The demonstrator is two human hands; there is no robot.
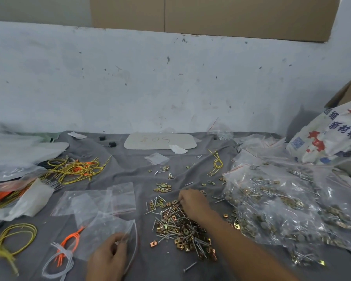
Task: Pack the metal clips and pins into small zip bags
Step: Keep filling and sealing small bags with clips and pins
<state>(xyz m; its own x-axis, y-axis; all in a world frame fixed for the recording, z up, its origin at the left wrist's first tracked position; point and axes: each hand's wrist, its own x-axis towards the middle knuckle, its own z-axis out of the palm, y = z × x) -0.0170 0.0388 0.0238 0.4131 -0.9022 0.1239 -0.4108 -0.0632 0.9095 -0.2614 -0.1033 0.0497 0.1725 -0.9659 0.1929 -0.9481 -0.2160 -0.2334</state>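
Gathering step: my left hand pinches the small zip bag by its mouth, near me. My right hand curls over the pile of clips and pins on the grey cloth, and I cannot tell whether it grips any. Next I need a clean pinch, carried to the bag.

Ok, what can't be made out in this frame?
Head view only.
Right hand: fingertips dip into the loose clips and pins; its knuckles hide any pinch.
Left hand: motion-blurred, gripping the zip bag; bag's contents unclear.
Pale board: writing too faint.
Printed sack: cut off by right edge.
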